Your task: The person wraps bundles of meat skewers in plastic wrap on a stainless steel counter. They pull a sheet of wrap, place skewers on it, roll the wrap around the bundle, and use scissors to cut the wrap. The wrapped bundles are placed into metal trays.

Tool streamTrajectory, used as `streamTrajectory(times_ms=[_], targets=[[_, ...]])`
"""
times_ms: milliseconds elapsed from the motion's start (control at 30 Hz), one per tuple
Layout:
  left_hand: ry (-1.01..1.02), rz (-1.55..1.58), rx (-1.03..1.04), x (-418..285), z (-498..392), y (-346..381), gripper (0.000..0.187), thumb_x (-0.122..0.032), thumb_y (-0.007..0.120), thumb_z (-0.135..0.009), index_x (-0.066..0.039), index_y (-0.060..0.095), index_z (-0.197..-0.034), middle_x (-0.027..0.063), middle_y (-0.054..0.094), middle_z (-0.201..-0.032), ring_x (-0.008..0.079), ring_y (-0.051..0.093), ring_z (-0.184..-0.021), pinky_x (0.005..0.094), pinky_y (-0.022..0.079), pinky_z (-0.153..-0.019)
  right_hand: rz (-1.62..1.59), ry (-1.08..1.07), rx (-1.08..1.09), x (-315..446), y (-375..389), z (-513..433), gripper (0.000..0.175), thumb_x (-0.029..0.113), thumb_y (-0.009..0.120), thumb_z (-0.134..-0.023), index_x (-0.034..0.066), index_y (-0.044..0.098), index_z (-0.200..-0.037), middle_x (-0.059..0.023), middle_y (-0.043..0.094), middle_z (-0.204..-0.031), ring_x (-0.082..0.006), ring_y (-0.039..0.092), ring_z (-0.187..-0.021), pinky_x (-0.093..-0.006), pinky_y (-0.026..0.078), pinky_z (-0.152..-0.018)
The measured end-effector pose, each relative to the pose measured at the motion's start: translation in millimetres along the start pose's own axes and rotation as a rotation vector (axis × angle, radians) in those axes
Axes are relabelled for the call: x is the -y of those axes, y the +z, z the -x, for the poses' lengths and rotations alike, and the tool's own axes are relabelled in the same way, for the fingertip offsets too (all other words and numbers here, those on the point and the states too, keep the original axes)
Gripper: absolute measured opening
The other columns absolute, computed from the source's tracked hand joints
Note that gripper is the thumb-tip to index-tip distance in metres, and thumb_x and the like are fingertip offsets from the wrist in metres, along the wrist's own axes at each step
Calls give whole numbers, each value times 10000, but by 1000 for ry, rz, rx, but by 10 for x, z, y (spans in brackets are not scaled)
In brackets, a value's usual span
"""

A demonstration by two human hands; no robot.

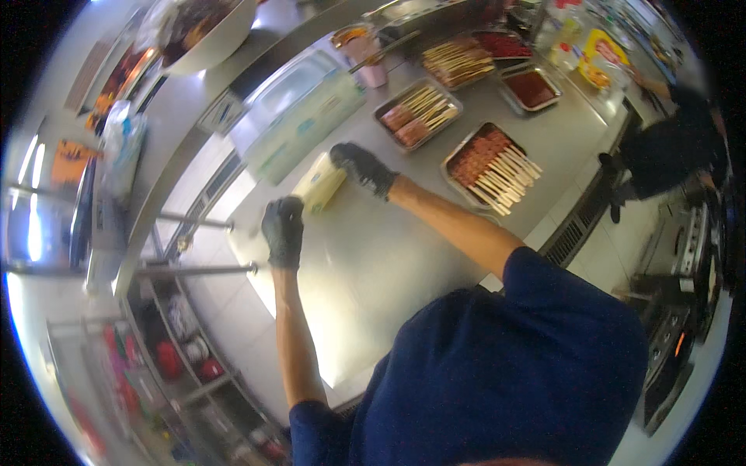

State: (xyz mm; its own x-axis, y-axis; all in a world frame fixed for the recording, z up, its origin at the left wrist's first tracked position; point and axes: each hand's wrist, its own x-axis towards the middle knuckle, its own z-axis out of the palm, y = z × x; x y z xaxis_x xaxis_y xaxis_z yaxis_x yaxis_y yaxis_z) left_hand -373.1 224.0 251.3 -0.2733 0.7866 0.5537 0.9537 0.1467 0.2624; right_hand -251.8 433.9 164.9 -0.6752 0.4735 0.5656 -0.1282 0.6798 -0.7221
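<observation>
Both of my hands wear dark gloves over a stainless steel worktable (373, 268). My left hand (284, 230) is curled at the near left end of a pale yellow package (320, 182); whether its fingers grip it is hidden. At the package's other end, my right hand (362, 169) has its fingers bent against the corner, and its grip is unclear too. Right of my hands, a metal tray (449, 169) holds skewered meat (484, 157) with the sticks pointing towards the lower right. Behind it, another tray (393, 137) holds more meat skewers (408, 119).
A long pale box (303, 125) lies behind the package. Farther back are a pile of skewers (457, 61), a tray of red-brown sauce (529, 87) and a pink container (370, 67). A co-worker in dark clothes (670, 151) is at the right, beyond the table.
</observation>
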Motion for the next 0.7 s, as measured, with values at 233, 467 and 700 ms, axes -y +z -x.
streamTrajectory(times_ms=[233,467,700], targets=[[-12,-190,55,-116,-14,-190,81,-79,669,-835,-120,715,-888,67,709,-893,281,648,-801,385,527,-704,139,-269,-12,175,-233,-19,179,-27,556,-833,36,593,-996,-168,605,-991,-388,563,-958,-454,478,-852],[58,-167,-64,-353,63,-356,77,-64,628,-775,-134,635,-808,60,590,-730,269,587,-717,395,487,-620,9,-211,74,620,-535,15,108,-9,541,-859,43,571,-949,-167,590,-903,-379,577,-890,-456,480,-790],[71,-198,-14,-725,394,-509,63,-85,648,-781,-143,653,-805,41,585,-719,241,590,-701,372,489,-608,-59,-190,116,783,-672,435,141,-52,542,-886,4,582,-1009,-175,605,-925,-339,608,-885,-403,503,-805]])
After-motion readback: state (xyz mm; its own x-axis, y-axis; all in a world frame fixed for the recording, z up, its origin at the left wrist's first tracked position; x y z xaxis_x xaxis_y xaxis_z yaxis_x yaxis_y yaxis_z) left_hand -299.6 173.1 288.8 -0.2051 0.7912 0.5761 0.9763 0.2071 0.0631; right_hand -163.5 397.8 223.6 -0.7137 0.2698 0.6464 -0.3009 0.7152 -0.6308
